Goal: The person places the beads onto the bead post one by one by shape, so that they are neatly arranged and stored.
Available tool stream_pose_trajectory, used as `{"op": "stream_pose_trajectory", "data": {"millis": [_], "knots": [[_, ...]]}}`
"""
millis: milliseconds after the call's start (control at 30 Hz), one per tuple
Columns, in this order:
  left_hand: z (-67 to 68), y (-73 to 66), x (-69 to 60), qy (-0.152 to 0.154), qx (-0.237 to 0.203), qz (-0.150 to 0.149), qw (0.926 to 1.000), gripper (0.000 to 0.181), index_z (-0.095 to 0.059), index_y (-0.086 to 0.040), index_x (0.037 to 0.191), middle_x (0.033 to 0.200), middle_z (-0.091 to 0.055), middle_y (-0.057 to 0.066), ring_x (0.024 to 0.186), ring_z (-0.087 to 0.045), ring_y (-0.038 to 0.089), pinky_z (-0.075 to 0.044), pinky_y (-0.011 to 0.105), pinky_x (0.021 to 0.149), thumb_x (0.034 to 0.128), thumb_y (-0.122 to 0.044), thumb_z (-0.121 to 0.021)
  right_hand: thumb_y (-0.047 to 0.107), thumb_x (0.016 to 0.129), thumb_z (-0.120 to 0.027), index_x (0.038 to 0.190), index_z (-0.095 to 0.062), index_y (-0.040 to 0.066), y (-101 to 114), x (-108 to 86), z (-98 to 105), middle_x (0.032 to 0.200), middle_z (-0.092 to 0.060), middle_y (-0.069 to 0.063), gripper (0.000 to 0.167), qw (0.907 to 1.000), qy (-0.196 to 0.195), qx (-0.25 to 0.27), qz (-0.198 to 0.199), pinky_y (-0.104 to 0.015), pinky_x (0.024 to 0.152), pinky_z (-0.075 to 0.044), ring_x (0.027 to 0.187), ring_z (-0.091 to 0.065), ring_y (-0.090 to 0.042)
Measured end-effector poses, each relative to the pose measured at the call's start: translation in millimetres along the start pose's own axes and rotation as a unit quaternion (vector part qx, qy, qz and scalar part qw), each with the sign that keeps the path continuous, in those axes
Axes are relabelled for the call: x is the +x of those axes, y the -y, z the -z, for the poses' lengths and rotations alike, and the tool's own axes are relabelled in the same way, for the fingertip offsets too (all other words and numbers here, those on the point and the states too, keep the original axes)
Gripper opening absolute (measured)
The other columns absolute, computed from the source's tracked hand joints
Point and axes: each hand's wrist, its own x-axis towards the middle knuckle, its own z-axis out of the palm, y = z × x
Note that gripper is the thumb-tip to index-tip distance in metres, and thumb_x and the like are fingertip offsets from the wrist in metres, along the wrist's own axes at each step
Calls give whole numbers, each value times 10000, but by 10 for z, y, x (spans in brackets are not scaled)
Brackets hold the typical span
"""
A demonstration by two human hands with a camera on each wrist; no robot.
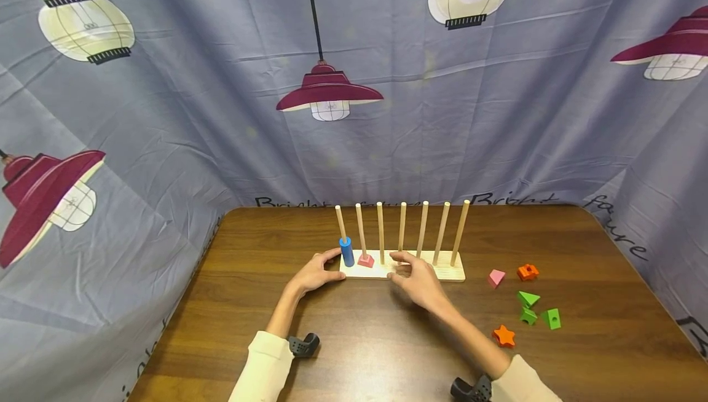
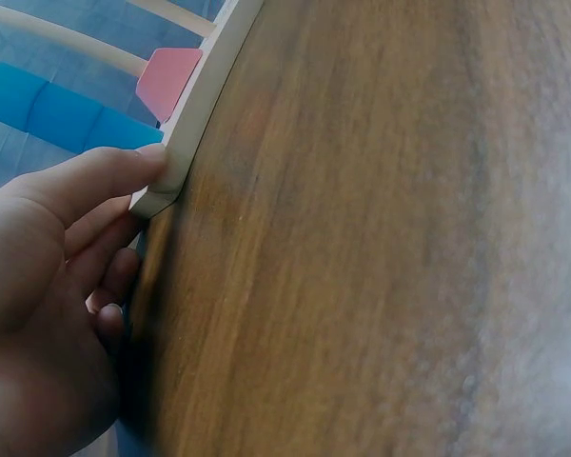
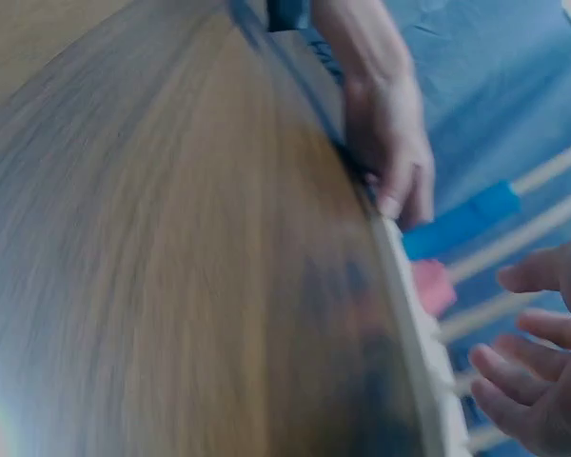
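Sticks (image 1: 381,233) could be knocked if the right hand (image 1: 418,282), fingers loosely spread and holding nothing, swings sideways; the board (image 1: 361,272) may slide if the left hand (image 1: 313,273), gripping its left end, tugs. That board, pale wood, lies flat on the brown table (image 1: 359,340), seven sticks standing in a row, a blue stack (image 1: 346,254) on the leftmost and a pink block (image 1: 365,261) around the next one's foot

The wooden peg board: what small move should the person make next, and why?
Probably reach the right grip over to the loose pink piece and pick it up. That grip looks empty, while the left grip holds one end of the wooden peg board. The second peg from the left carries only one similarly coloured piece, with bare peg above.
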Motion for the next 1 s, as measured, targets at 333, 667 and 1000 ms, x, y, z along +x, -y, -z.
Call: {"op": "stream_pose_trajectory", "data": {"millis": [333, 667, 1000], "knots": [[8, -17, -27, 22, -53, -2, 10000, 702, -490, -15, 1461, 1353, -490, 217, 1242, -413, 367, -339, 560, 1038, 835, -142, -781, 104, 879, -755, 1122, -714, 28, -276, -325, 1013, 1006, -731, -146, 258, 9863, -918, -1334, 325, -421, 752, -530, 889, -695, -291], [7, -17, -27, 21, -36, 59, 10000, 699, -497, -40, 1464, 1329, -501, 202, 1233, -422, 359, -345, 561, 1031, 838, -159, -786, 216, 909, -740, 1233, -631, -46, -662, -520, 1609, 1092, -681, -276, 431, 9670, -982, -2330, -317, -603, 744, -472, 960, -647, -466], [9, -25, -29, 24, 26, 88, 10000, 702, -497, -50, 1467, 1308, -507, 193, 1226, -429, 352, -354, 560, 1024, 838, -168, -785, 183, 850, -777, 1140, -670, -81, -767, -420, 1612, 906, -705, -173, 406, 9643, -347, -2595, -395, -511, 697, -490, 837, -646, -361]]}}
